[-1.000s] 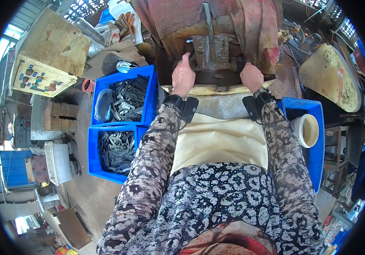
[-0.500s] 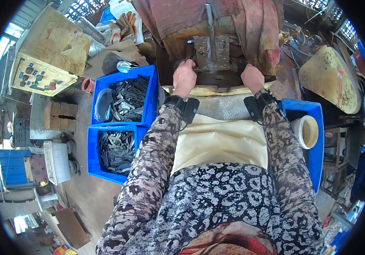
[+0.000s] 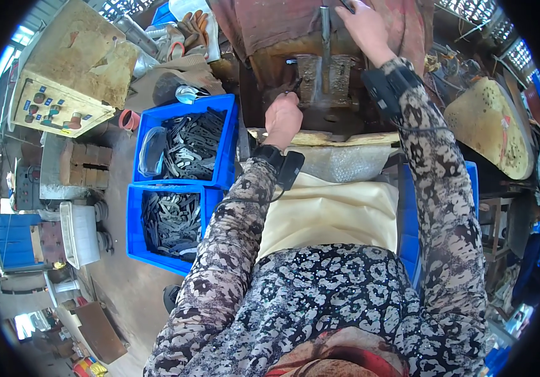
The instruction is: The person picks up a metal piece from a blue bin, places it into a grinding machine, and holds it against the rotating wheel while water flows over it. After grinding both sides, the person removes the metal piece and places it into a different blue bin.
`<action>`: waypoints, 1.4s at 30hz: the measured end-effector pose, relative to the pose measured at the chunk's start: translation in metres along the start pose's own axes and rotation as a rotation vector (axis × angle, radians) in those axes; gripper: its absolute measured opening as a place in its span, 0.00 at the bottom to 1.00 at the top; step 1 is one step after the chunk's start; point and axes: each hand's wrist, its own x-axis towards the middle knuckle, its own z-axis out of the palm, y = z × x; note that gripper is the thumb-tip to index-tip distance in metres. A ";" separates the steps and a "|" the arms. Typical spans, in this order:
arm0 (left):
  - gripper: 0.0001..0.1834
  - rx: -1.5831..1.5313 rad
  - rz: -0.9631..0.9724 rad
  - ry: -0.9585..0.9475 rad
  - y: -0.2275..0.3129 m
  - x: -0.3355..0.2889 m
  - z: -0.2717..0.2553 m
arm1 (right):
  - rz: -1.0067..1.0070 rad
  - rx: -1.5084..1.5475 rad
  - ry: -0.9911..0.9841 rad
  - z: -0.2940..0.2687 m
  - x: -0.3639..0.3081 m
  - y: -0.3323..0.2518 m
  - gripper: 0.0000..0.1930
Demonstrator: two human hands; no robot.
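Note:
My left hand (image 3: 284, 117) is closed at the left front of a wet, rusty machine bay, around a small dark piece (image 3: 299, 83) whose kind I cannot make out. Beyond it stands a pale, crusted metal block (image 3: 339, 80), with an upright metal rod (image 3: 326, 47) in front of it. Water appears to spray around the rod's foot. My right hand (image 3: 365, 28) is raised to the right of the rod's top, its fingers closed on a short dark piece (image 3: 347, 5), cut off by the picture's upper edge. A reddish cloth (image 3: 402, 31) hangs behind that hand.
Two blue bins (image 3: 232, 144) hold many dark flat metal parts (image 3: 197, 144) at my left. A cream control box (image 3: 56, 110) with knobs stands farther left. Pale sheeting (image 3: 329, 217) covers my lap; a blue tray (image 3: 410, 232) is partly hidden under my right arm.
My right hand has risen from the right front of the machine bay to beside the rod's top. My left hand stays at the left front, still closed. The view has shifted slightly.

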 end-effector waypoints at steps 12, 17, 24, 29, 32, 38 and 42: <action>0.10 -0.034 0.101 0.061 0.007 -0.007 0.011 | -0.223 -0.233 -0.048 0.030 0.011 -0.003 0.14; 0.08 -0.013 0.125 0.039 0.016 -0.010 0.006 | -0.236 -0.260 -0.071 0.034 0.019 0.004 0.13; 0.09 -0.021 0.129 0.035 0.017 -0.010 0.006 | -0.249 -0.224 -0.032 0.048 0.024 0.011 0.13; 0.11 0.001 0.105 0.029 0.017 -0.013 0.009 | -0.251 -0.225 -0.011 0.049 0.021 0.012 0.13; 0.11 0.007 0.116 0.034 0.018 -0.014 0.007 | -0.232 -0.226 -0.030 0.046 0.021 0.010 0.12; 0.10 -0.007 0.132 0.042 0.019 -0.016 0.007 | -0.204 -0.241 -0.050 0.042 0.020 0.007 0.12; 0.10 -0.013 0.137 0.048 0.019 -0.016 0.007 | -0.221 -0.247 -0.061 0.041 0.020 0.007 0.12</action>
